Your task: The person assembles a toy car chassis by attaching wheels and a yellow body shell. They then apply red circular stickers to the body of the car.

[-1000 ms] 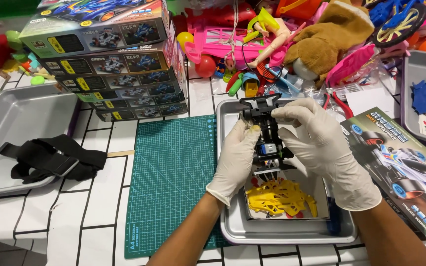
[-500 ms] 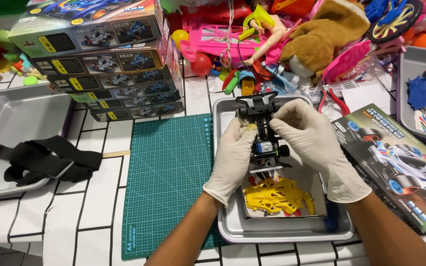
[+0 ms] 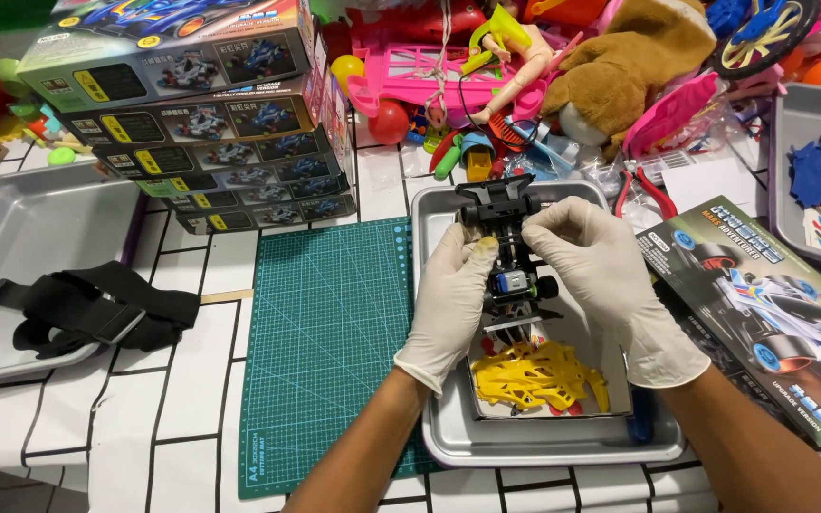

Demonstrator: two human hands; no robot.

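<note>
Both my hands wear white gloves and hold a small black toy car chassis over a metal tray. My left hand grips the chassis from its left side, thumb on top. My right hand grips it from the right, fingers curled over the middle. A small motor shows in the chassis between my hands. Below it in the tray lies a yellow plastic car body on a sheet of paper.
A green cutting mat lies left of the tray. A stack of toy car boxes stands at the back left, another box at the right. A grey tray holds a black strap. Toys and red-handled pliers crowd the back.
My hands and the chassis have stayed over the tray with small finger shifts. The view has drifted slightly.
</note>
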